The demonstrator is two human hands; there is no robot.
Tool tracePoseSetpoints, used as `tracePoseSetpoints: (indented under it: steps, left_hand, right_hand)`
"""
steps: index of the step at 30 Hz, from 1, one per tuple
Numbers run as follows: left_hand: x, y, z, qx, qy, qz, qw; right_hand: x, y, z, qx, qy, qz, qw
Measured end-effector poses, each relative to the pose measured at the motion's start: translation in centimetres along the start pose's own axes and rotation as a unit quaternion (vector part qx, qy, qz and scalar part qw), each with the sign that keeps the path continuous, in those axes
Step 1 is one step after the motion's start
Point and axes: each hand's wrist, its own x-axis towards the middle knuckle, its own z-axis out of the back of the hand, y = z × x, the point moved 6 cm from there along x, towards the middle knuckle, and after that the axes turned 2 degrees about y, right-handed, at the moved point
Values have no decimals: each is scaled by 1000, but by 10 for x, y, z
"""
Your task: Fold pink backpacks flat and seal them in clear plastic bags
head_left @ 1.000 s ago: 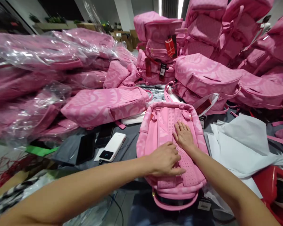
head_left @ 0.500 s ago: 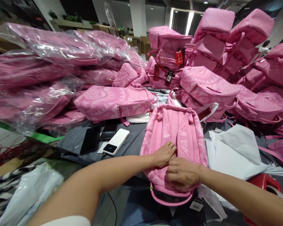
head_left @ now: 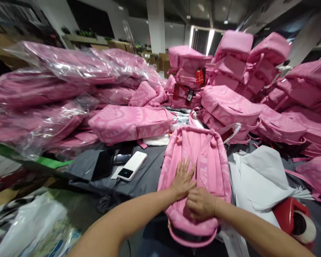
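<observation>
A pink patterned backpack (head_left: 219,171) lies in front of me with its back panel and shoulder straps facing up, its top handle toward the far side. My left hand (head_left: 182,180) rests flat on the straps and panel, fingers stretched out and spread. Close beside it, my right hand (head_left: 201,203) is closed in a fist low on the panel; whatever its fingers grip is hidden. A pink loop (head_left: 195,243) hangs at the end of the backpack nearest me.
Pink backpacks in clear plastic (head_left: 66,64) are piled at left; another backpack (head_left: 131,123) lies ahead. More stacks (head_left: 232,46) rise at right. A white power bank (head_left: 133,166) sits beside a dark phone (head_left: 103,165). White paper sheets (head_left: 262,175) and a red tape dispenser (head_left: 286,214) are at right.
My left hand has gone from curled fingers to lying flat and spread on the backpack. My right hand stays closed low on the panel. The whole view has shifted slightly.
</observation>
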Motion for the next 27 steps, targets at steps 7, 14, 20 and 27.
tracePoseSetpoints:
  steps: [7, 14, 20, 27]
  left_hand:
    - [-91, -13, -25, 21, 33, -2, 999]
    - [-16, 2, 32, 36, 31, -22, 999]
    - [44, 22, 27, 2, 62, 61, 996]
    - [33, 34, -4, -93, 15, 51, 994]
  right_hand:
    - [-2, -60, 57, -114, -65, -325, 937]
    - [-39, -142, 32, -93, 59, -585, 804]
    - [-28, -164, 48, -91, 118, -561, 814]
    - [50, -298, 57, -69, 107, -538, 833]
